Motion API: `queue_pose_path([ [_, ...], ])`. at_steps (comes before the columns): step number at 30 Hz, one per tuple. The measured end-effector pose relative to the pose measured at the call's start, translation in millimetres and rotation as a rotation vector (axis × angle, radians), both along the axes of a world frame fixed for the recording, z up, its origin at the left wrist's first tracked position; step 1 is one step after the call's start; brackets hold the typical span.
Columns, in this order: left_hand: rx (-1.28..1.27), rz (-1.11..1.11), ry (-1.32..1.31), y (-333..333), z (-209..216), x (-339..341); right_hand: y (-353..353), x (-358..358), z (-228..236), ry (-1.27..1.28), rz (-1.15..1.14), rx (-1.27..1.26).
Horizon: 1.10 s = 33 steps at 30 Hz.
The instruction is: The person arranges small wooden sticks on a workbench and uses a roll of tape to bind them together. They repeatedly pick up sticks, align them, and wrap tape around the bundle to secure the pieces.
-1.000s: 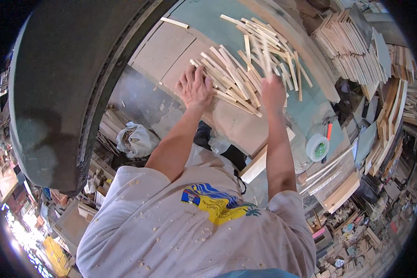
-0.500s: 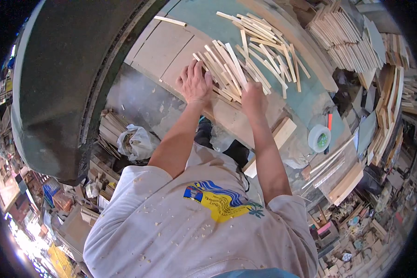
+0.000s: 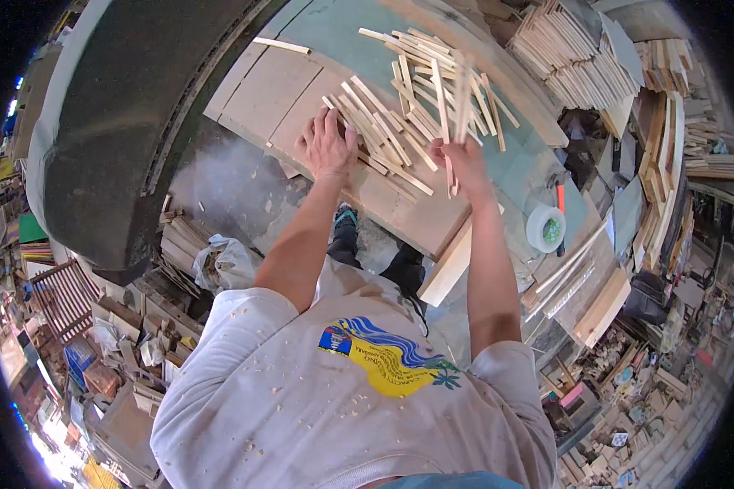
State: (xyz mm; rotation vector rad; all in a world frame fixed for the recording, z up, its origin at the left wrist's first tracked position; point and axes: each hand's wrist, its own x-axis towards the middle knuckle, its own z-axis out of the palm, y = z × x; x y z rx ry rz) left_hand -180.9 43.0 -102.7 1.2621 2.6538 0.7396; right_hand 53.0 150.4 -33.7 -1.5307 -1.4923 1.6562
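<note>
Thin pale wooden sticks (image 3: 385, 138) lie in a loose pile on a table in front of me. My left hand (image 3: 328, 145) rests at the left edge of this pile, fingers stretched forward and the thumb out beside the sticks. In my right hand (image 3: 466, 169), closed at the pile's right side, are at least two wooden sticks (image 3: 440, 102), raised and pointing away from me. One of them is smeared by motion. Just beyond, a second heap of similar sticks (image 3: 420, 50) lies crisscrossed.
The table (image 3: 281, 94) has one lone stick (image 3: 281, 45) at its far left. A large dark machine housing (image 3: 130, 122) rises at left. To the right are a white tape roll (image 3: 546, 228), a red-and-black tool (image 3: 560, 200) and stacked wood slats (image 3: 571, 57).
My right hand has shifted right relative to the pile, lifting sticks away from it. My left hand stays at the pile's left edge. The whole view has shifted slightly.
</note>
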Motion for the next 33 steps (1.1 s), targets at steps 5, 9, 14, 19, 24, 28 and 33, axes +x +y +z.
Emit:
queue_pose_path([
  [5,0.138,0.046,-0.136,-3.9,-2.6,-5.0,-34.8,37.3,11.9,0.015,-0.271,0.044],
  [9,0.316,0.201,-0.643,-11.7,-29.2,-39.1,-68.6,39.3,5.6,0.159,-0.44,0.293],
  [14,0.425,0.195,-0.743,-23.2,11.4,-33.3,-94.2,51.7,-51.9,0.14,-0.367,0.495],
  [19,0.288,0.0,-0.959,-32.7,47.6,26.0,-118.3,53.9,-29.6,0.239,-0.329,-0.028],
  [24,0.012,-0.259,-1.547,-21.4,78.2,98.1,-134.1,49.5,-0.8,0.356,-0.214,-0.25],
  [28,-0.223,-0.569,-1.6,1.6,68.5,110.8,-147.2,45.9,25.5,0.261,-0.055,-0.259],
  [33,-0.076,-0.573,-1.504,1.0,81.2,126.9,-164.8,47.4,39.8,0.262,-0.129,-0.234],
])
